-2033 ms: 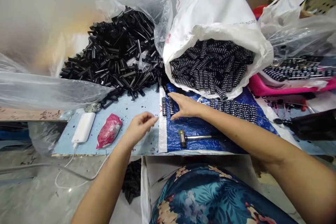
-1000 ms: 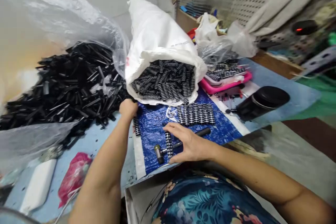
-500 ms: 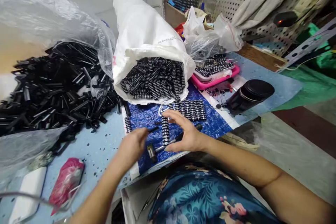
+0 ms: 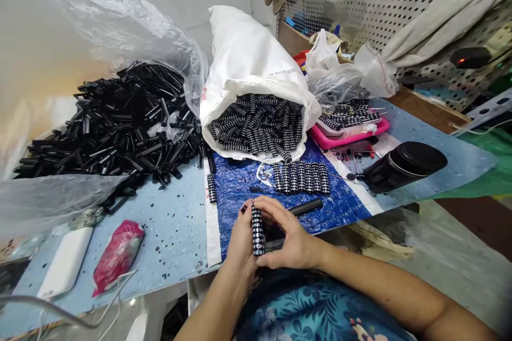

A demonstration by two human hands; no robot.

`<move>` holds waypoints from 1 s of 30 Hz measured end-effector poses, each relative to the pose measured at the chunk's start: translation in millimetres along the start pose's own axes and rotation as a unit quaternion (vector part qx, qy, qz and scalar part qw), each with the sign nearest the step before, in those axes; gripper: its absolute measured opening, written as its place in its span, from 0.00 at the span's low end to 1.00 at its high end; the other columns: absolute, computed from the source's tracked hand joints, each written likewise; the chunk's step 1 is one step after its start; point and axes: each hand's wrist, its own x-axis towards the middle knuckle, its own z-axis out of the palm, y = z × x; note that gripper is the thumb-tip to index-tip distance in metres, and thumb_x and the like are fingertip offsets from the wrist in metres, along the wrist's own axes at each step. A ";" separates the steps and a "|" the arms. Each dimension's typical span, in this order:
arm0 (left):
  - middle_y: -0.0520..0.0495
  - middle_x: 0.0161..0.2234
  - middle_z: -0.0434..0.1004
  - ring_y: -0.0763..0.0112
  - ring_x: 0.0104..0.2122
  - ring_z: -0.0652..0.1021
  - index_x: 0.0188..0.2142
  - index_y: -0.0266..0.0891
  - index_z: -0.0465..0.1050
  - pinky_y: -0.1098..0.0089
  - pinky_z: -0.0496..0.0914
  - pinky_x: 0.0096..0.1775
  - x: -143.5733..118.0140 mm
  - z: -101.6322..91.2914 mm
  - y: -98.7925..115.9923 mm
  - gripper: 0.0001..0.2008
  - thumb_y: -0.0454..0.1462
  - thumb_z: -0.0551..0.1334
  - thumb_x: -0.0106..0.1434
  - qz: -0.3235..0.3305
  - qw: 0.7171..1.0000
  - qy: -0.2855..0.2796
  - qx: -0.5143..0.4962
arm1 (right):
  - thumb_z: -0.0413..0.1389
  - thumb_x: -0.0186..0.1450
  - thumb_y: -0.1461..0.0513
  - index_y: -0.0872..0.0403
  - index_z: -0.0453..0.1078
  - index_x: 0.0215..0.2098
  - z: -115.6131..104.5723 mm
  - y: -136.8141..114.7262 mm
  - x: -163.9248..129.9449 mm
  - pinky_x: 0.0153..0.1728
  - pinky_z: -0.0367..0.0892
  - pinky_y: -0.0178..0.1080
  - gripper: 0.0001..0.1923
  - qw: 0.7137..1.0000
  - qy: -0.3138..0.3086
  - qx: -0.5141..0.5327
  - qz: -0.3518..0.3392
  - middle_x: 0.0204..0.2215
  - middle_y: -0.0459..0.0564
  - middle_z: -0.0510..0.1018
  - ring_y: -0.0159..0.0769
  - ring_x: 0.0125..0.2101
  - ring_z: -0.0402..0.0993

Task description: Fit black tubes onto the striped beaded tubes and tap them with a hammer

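Between my hands, low over the table's front edge, stands a black cylinder with rows of white marks. My left hand is closed along its left side, its inner fingers partly hidden. My right hand curves round it, fingers at the top end and thumb near the bottom end. Behind my right hand lies a hammer, its black handle showing and its head hidden. Further back, a row of similar marked cylinders lies side by side on a blue plastic sheet.
A white sack lies open towards me, full of marked cylinders. Plain black pieces are heaped left. Rightward are a pink tray and a black canister. A white box and a pink packet lie front left.
My left hand has moved right to meet the cylinder. Both hands with the cylinder are now nearer my body, away from the sheet. The view has shifted left.
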 end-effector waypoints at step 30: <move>0.45 0.31 0.77 0.70 0.25 0.76 0.40 0.35 0.71 0.71 0.72 0.28 -13.6 -47.7 20.0 0.27 0.50 0.74 0.48 0.006 0.981 -0.150 0.126 | 0.63 0.64 0.47 0.59 0.43 0.71 -13.5 3.7 3.7 0.61 0.62 0.53 0.50 0.951 -0.091 -0.262 -0.140 0.61 0.67 0.60 0.52 0.63 0.57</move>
